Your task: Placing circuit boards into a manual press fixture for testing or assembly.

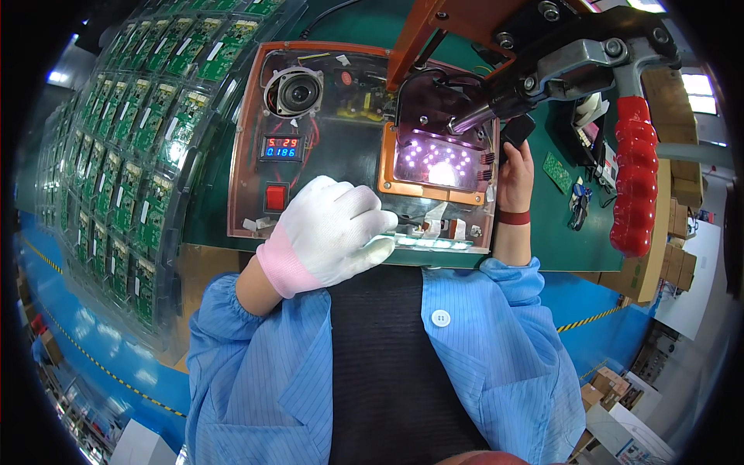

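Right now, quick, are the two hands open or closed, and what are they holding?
Left hand: fingers curled; whether it holds anything cannot be told.
Right hand: closed on a small black object.

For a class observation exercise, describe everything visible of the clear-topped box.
The box has reddish-orange edges and a clear, plastic-looking top. It carries a round speaker, a lit digital meter, a red switch and an orange frame edging a glowing, purplish panel. It lies flat on the green table. The gloved left hand is over its front edge; contact is unclear.
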The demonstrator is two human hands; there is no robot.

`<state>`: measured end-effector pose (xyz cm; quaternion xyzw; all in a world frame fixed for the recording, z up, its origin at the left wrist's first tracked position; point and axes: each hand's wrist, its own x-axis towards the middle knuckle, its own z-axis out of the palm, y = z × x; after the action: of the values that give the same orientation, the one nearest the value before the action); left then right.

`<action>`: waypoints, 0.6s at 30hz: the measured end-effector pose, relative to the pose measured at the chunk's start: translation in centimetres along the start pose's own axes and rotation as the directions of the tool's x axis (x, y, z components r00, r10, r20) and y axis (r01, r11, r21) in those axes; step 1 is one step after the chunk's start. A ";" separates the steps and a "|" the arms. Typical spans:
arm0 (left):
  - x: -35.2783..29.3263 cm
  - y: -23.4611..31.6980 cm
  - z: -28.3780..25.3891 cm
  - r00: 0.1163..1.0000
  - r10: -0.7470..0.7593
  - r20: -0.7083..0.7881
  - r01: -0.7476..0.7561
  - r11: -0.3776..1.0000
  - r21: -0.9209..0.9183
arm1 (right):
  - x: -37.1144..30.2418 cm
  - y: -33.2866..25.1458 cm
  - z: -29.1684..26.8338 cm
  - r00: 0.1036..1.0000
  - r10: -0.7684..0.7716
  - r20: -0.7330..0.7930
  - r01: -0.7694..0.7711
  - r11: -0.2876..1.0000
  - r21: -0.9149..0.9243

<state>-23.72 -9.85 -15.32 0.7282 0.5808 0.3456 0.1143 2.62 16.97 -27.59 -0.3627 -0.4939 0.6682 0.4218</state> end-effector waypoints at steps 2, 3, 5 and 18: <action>-0.1 0.1 -0.1 1.000 0.001 0.004 -0.001 1.000 0.006 | -0.4 -0.7 0.4 1.000 -0.010 0.015 0.009 1.000 0.011; -0.1 0.2 -0.1 1.000 -0.002 0.008 0.002 1.000 0.012 | -0.7 -1.2 0.9 0.999 -0.018 0.033 0.017 1.000 0.022; -0.3 0.3 -0.2 1.000 -0.006 0.015 0.005 1.000 0.023 | -1.6 -2.7 2.0 0.997 -0.034 0.066 0.031 0.999 0.043; -0.8 0.8 -0.7 1.000 -0.001 0.022 0.000 0.998 0.060 | -11.8 -12.4 9.6 0.857 -0.054 0.513 0.263 0.901 -0.344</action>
<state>-23.59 -10.97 -14.67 0.7348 0.5898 0.3200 0.0989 0.94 4.64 -12.42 -0.2168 -0.7400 0.5843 0.2531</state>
